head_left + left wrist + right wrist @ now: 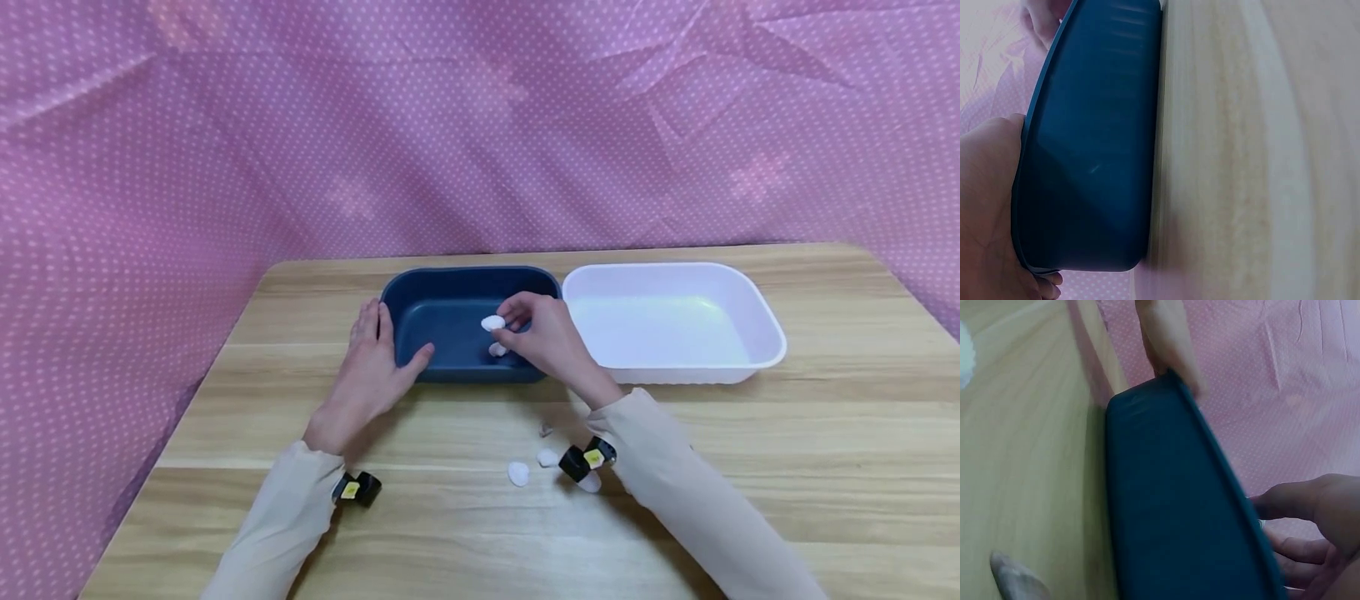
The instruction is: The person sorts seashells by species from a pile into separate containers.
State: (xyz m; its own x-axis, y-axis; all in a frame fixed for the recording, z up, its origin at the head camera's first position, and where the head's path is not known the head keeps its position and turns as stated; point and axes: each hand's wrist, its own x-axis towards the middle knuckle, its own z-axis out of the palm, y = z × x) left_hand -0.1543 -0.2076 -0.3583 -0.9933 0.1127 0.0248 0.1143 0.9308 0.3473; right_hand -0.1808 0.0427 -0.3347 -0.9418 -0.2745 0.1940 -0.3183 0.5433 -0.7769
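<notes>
My right hand (pixel 546 333) pinches a small white shell (pixel 492 322) between thumb and fingertips, above the dark blue basin (pixel 450 375). Just below it, near the basin's front side, another whitish shell (pixel 498 349) shows. My left hand (pixel 371 367) rests at the basin's left end, fingers straight along the outside and thumb across the front rim. In the left wrist view, the palm lies against the basin's rim (pixel 1091 156). The right wrist view shows the right fingers (pixel 1297 550) behind the rim; what they pinch is mostly hidden there.
A white basin (pixel 765 333) stands right beside the blue one. On the wooden table (pixel 450 533) lie several white shells (pixel 518 474) and a small brownish shell (pixel 545 429), some partly under the right wrist. A pink dotted curtain (pixel 375 125) hangs behind.
</notes>
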